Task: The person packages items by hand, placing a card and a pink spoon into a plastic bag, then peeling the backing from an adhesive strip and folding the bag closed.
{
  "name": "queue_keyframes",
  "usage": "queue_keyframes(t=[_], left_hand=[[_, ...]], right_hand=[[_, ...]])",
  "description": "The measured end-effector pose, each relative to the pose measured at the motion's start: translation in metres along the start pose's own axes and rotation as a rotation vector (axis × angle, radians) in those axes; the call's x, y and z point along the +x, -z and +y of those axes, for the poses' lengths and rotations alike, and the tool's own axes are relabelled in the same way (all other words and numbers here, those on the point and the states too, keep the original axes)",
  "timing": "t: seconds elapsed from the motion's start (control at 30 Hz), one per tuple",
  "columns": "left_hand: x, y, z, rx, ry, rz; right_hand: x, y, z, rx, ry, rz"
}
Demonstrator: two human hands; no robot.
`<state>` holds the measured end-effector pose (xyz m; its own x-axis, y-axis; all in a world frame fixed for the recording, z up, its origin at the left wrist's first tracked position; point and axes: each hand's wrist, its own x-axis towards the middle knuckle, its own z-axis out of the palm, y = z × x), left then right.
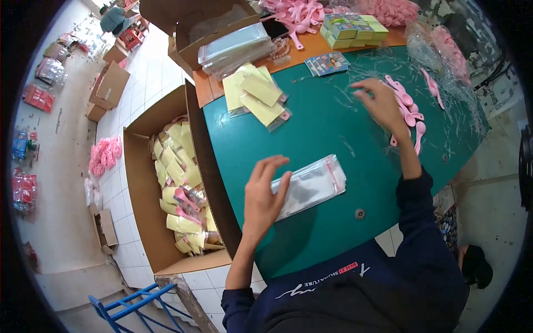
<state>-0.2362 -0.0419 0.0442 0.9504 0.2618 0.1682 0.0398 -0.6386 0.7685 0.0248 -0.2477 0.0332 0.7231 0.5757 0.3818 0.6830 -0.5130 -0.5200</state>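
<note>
My left hand is held over the left end of a stack of clear plastic bags, its fingers apart and nothing in them. My right hand hovers above the green table, thumb and fingers apart and empty, just left of a group of pink spoons. Beyond it lie some small printed cards. Packed bags with pale yellow cards rest near the table's left corner.
An open cardboard box full of packed bags stands left of the table. Stacked card blocks, more clear bags and pink pieces line the far side. A blue metal frame stands at bottom left. A person sits far back.
</note>
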Motion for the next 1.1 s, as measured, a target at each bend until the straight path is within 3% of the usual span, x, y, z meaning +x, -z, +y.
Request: queue_keyframes(t=[0.07, 0.13, 0.23, 0.37, 0.67, 0.97, 1.07, 1.1], left_hand=[[0.004, -0.021, -0.003, 0.042, -0.075, -0.011], [0.008, -0.037, -0.006, 0.127, -0.151, -0.062], [0.012, -0.052, -0.012, 0.19, -0.159, -0.084], [0.016, -0.054, -0.017, 0.109, -0.144, -0.177], [0.02, -0.06, -0.023, 0.022, -0.163, -0.109], [0.021, -0.052, -0.02, -0.047, -0.168, -0.036], [0.019, -0.048, -0.018, -0.02, -0.107, -0.066], [0.018, -0.048, -0.017, -0.037, -0.095, -0.074]], right_hand=[[0.015, 0.017, 0.073, -0.274, -0.199, 0.013], [0.021, 0.033, 0.096, -0.556, -0.463, -0.098], [0.02, 0.043, 0.121, -0.587, -0.45, 0.009], [0.02, 0.045, 0.134, -0.609, -0.552, -0.017], [0.026, 0.028, 0.148, -0.653, -0.459, -0.194], [0.029, 0.042, 0.151, -0.469, -0.39, -0.017], [0.022, 0.064, 0.125, -0.579, -0.154, 0.237], [0.022, 0.068, 0.096, -0.479, -0.223, 0.314]])
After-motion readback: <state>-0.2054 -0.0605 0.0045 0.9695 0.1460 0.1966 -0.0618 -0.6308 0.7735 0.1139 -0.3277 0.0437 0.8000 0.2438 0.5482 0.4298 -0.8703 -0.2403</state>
